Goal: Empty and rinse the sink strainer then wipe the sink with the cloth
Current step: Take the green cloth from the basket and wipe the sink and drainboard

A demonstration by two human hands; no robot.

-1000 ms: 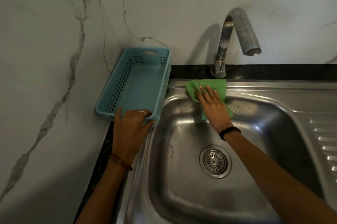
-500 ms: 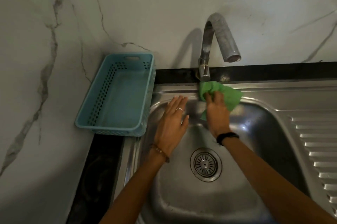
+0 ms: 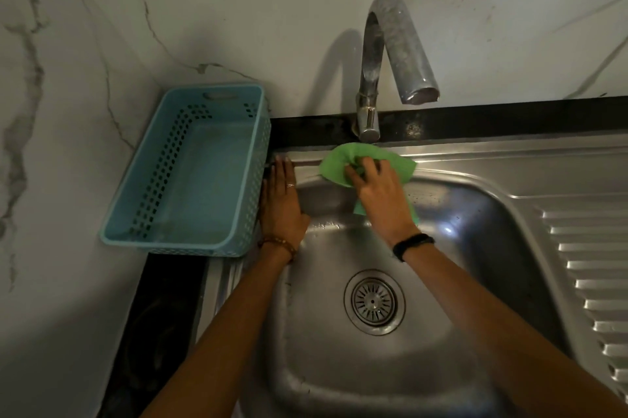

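You wiped the sink's back rim with the green cloth.

Your right hand (image 3: 380,193) pressed the bunched cloth (image 3: 343,159) onto the sink (image 3: 475,162) rim just below the tap (image 3: 370,91), fingers (image 3: 368,166) curled into its folds. Your left hand (image 3: 280,200) lay flat on the sink's left edge beside the blue basket (image 3: 190,172), fingers together and straight. The strainer (image 3: 373,301) sat in the drain.

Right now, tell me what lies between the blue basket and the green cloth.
Head view: the left hand, flat on the sink rim.
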